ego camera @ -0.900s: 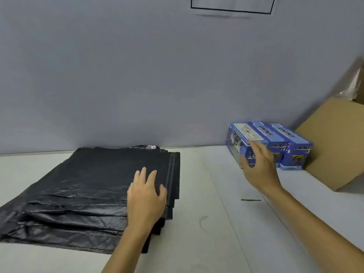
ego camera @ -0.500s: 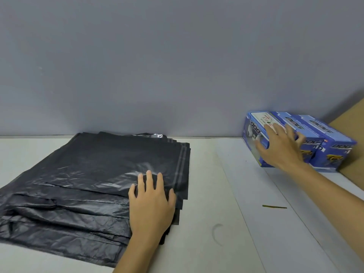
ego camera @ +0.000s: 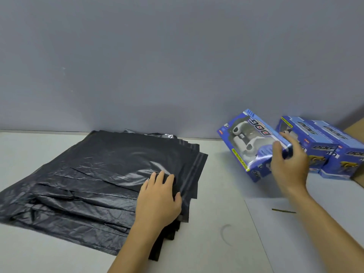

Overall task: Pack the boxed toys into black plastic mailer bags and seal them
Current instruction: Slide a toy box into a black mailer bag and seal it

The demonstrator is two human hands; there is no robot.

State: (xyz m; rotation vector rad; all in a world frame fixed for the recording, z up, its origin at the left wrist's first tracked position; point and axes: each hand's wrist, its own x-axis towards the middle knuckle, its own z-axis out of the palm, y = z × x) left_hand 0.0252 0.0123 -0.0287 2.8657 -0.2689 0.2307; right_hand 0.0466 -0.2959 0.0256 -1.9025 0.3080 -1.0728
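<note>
Black plastic mailer bags (ego camera: 102,174): fanned stack lying flat on the pale worktop (ego camera: 212,223), left of centre. Left hand (ego camera: 159,200): palm down on the stack's near right corner, fingers straight. Blue toy box (ego camera: 254,144): tilted, lifted off the worktop, window face showing a white toy, lettering "DOG" readable upside down; right hand (ego camera: 287,166) grips its right end, fingers curled round the edge. Two further blue boxes (ego camera: 325,146): side by side at the grey wall (ego camera: 177,56), each marked "DOG". Small thin stick (ego camera: 283,211): on the worktop near the right forearm.
</note>
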